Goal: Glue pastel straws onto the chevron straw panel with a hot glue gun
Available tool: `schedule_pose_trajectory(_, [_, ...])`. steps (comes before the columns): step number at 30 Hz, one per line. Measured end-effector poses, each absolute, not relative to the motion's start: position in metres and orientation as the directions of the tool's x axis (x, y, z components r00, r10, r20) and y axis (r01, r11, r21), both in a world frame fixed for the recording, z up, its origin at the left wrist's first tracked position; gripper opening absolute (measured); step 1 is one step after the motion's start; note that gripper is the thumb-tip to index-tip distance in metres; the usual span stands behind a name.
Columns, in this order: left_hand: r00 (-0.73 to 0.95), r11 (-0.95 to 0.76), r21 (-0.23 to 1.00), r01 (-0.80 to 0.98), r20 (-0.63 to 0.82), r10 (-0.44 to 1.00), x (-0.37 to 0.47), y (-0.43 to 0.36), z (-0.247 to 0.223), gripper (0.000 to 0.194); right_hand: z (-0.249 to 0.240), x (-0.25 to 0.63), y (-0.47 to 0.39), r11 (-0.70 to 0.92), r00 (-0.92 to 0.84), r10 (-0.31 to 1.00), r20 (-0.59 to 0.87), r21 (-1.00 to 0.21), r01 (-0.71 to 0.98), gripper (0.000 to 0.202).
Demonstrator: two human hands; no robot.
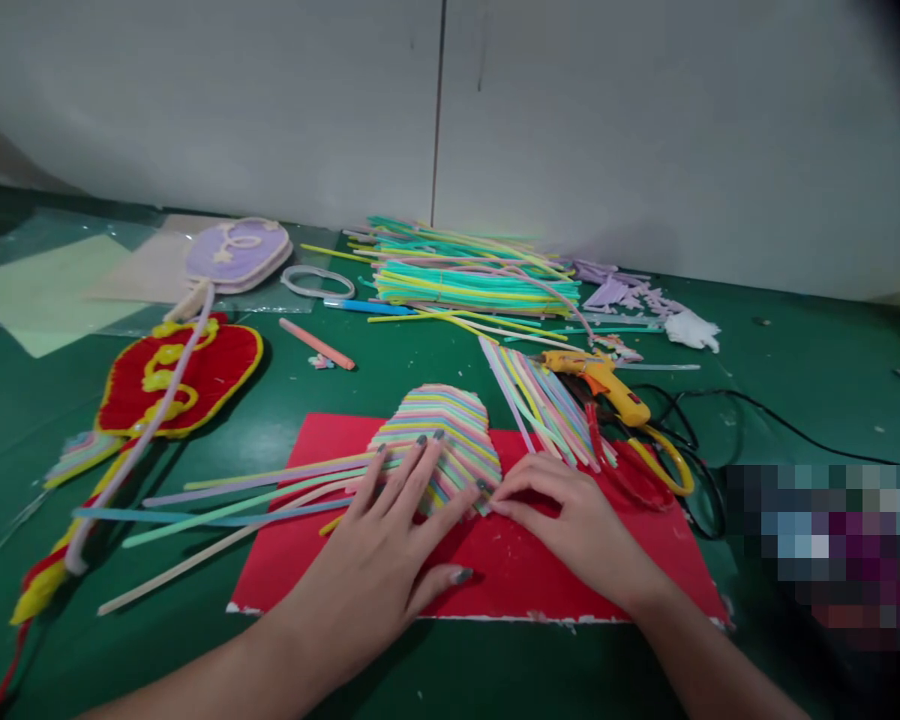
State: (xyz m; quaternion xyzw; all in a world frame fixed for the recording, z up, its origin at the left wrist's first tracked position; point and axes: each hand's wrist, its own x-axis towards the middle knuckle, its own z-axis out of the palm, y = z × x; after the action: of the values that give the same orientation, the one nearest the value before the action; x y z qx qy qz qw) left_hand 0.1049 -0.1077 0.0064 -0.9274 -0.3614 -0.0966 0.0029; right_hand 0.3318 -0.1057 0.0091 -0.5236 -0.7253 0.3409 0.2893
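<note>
A rounded panel of pastel striped pipe cleaners (442,405) lies on a red sheet (510,575). My left hand (397,525) rests flat across the panel, fingers spread, covering its lower left part. Several loose-ended pipe cleaners (270,490) stick out leftward from beneath that hand. At the panel's lower right edge, my right hand (570,510) has thumb and index finger pinched together on the end of a pipe cleaner. The fingertips hide most of this end.
Right of the panel are cut pipe cleaners (536,400), an orange glue gun (607,385) and yellow-handled scissors (679,465). Bundled pipe cleaners (480,285) lie behind. A red fan (139,375), a purple fan (232,250) and a pink pen (316,345) are at left.
</note>
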Motion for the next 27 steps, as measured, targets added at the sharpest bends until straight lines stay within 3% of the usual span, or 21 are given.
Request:
schedule_pose_trajectory(4, [0.684,-0.699,0.057,0.713,0.168,0.71,0.1064,-0.1123,0.0047,0.068,0.01,0.3306,-0.106,0.216,-0.293,0.955,0.047,-0.788,0.576,0.006])
schedule_pose_trajectory(16, [0.703,-0.715,0.101,0.692,0.13,0.699,0.1039,-0.1092,0.0049,0.069,0.0085,0.3308,-0.1055,0.196,-0.306,0.952,0.013,-0.793,0.577,0.006])
schedule_pose_trajectory(27, [0.691,-0.706,0.155,0.691,0.145,0.709,0.1051,-0.1124,0.0041,0.07,0.0065,0.3361,-0.0973,0.172,-0.192,0.978,0.082,-0.839,0.517,0.01])
